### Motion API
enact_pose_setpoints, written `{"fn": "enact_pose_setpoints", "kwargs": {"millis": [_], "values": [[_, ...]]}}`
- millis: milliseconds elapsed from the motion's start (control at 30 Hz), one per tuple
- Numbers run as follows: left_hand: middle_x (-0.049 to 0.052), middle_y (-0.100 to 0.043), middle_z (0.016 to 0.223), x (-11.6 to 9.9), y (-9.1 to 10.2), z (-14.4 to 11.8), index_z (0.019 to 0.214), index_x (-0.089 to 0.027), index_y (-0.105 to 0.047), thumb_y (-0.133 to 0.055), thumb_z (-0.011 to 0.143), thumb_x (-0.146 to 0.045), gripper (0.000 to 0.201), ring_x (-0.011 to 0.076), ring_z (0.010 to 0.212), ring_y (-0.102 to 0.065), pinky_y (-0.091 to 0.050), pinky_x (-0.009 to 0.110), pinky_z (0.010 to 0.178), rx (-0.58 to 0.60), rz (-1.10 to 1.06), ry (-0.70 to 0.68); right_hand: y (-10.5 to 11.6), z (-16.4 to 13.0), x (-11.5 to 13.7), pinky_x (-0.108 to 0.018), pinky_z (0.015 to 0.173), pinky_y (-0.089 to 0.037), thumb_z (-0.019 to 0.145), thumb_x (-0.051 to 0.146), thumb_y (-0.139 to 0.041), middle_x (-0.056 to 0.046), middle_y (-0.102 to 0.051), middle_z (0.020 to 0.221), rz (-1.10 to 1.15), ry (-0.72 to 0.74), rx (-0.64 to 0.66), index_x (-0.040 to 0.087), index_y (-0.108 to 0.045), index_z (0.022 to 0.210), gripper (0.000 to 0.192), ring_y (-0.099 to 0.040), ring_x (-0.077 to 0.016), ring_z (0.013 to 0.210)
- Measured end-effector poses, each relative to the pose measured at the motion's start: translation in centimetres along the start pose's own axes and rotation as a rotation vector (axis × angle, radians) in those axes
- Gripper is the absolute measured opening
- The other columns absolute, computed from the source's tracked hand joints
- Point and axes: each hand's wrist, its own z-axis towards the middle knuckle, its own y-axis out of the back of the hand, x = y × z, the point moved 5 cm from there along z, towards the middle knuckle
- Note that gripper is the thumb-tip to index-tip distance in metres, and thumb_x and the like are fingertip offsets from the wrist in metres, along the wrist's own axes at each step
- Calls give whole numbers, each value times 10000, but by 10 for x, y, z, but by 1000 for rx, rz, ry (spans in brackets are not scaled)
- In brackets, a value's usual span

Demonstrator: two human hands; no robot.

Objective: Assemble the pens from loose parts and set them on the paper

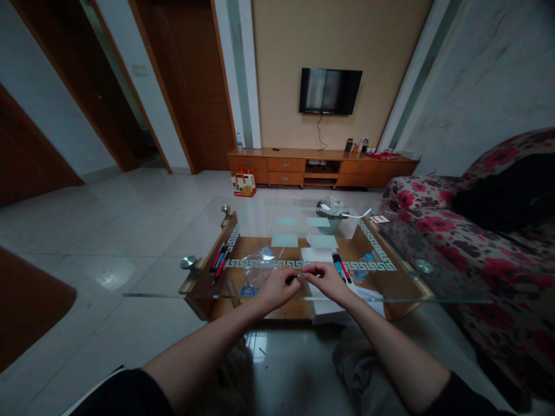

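Pen point(293, 278) crosswise, tip toward right hand point(328, 279)

Both hands meet over the near edge of the glass table point(173, 277). Left hand point(277, 289) and right hand point(328, 281) pinch the 2 ends of a thin dark pen point(293, 278) between them. Clear plastic bag point(260, 261) just left of the hands, pen bunch point(219, 261) farther left, another pen bunch point(340, 266) just right. White paper point(316, 254) lies behind the hands.
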Motion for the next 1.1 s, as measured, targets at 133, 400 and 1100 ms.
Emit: {"fn": "enact_pose_setpoints", "kwargs": {"millis": [133, 400, 1100], "values": [[34, -629, 831, 3, 0, -1, 922, -186, -672, -509, 863, -213, 175, 165, 797, -563, -425, 275, 746, -34, -13, -21, 1, 0, 0, -296, 708, -483, 776, 317, -658, -58, -724, 855, -32, 6, -11, 165, -711, 918, 215, -646, -184, 775], [38, -608, 894, -1, -1, -3, 1002, -200, -655, -491, 911, -238, 191, 165, 864, -569, -433, 291, 798, -9, -50, -87, 1, 1, -5, -292, 704, -491, 783, 325, -648, -56, -716, 845, -79, 24, -17, 164, -702, 922, 219, -645, -182, 775], [41, -594, 890, -2, -3, -4, 1027, -187, -655, -546, 856, -195, 204, 169, 878, -563, -431, 282, 798, 45, -60, -101, -5, -2, -2, -277, 703, -471, 802, 322, -637, -39, -710, 833, -79, 43, 82, 167, -701, 905, 197, -626, -171, 766]]}}
